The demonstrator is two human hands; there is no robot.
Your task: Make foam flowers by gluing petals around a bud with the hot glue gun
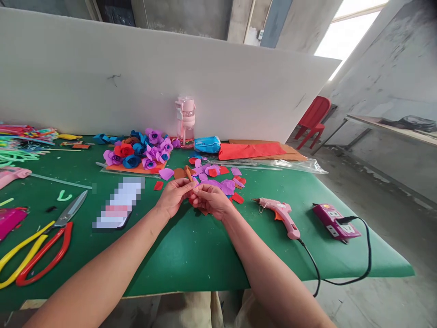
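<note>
Between the thumb and fingers of my left hand point(173, 197) is a small rolled piece of brown paper point(188, 173), its top sticking up above the fingertips. My right hand point(213, 199) is closed in a pinch right beside it, fingertips touching or nearly touching the left ones. Whatever the right fingers grip is hidden. Loose purple paper petals point(227, 187) lie just beyond both hands, mixed with red petals point(237, 198) and brown ones. Behind them at the left, finished paper flowers point(131, 161) in purple, blue and red are heaped together.
To the right lie a pink glue gun point(280, 214) and a purple power box point(336, 222), joined by a black cord. Large scissors point(64, 223) and a phone point(120, 202) are on the left. A pink bottle point(186, 120), blue pouch point(207, 145) and red paper sheet point(251, 151) line the white board.
</note>
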